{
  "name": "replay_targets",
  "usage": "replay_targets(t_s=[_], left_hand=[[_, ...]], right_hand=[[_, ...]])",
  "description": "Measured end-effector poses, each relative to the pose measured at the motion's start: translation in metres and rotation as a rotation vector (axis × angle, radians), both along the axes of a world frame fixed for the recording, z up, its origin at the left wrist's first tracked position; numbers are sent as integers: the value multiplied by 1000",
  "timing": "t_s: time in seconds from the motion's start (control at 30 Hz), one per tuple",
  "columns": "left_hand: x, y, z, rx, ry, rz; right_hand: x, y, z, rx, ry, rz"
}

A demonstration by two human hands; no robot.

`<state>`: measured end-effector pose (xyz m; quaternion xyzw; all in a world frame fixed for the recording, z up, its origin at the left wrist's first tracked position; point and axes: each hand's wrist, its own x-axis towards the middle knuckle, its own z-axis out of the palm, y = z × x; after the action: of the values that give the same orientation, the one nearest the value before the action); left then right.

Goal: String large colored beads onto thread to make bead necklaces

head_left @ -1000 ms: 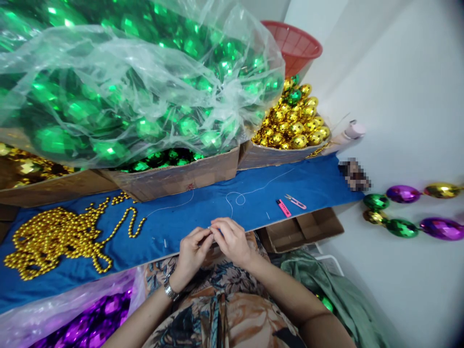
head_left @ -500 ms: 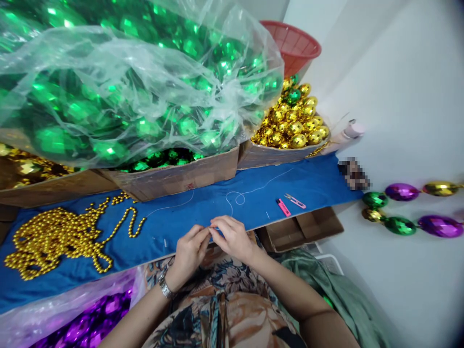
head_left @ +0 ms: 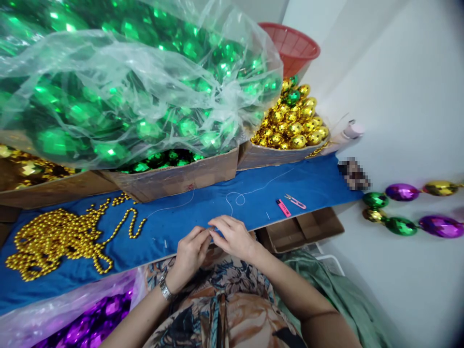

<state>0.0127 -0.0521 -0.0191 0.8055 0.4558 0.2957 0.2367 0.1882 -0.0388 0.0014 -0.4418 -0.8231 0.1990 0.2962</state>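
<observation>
My left hand (head_left: 191, 250) and my right hand (head_left: 235, 239) meet fingertip to fingertip over the table's front edge, both closed in a pinch. A thin white thread (head_left: 239, 194) loops across the blue cloth and runs down to my fingers; its part between the fingertips is mostly hidden. To the left lies a pile of gold bead strings (head_left: 54, 239), one tail ending near another stretch of thread (head_left: 170, 208). On the right, a pink lighter (head_left: 283, 208) rests beside small thread snips (head_left: 295, 201).
Cardboard boxes hold green ornaments under a clear plastic bag (head_left: 145, 101) and gold ornaments (head_left: 295, 125). Behind stands a red basket (head_left: 290, 41). Purple ornaments (head_left: 90, 319) sit in a bag below the table. A garland (head_left: 400, 225) hangs at right; an open carton (head_left: 304, 229) is under the edge.
My hands stay together at the same place, with only slight finger movement. The thread, beads and tools on the cloth have not moved.
</observation>
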Motion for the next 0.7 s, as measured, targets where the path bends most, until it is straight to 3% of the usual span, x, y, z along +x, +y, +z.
replay_targets(t_s=[0.7], left_hand=[[3,-2,-1,-25,-45,18]], right_hand=[[2,-6,-1,-41,60,-46]])
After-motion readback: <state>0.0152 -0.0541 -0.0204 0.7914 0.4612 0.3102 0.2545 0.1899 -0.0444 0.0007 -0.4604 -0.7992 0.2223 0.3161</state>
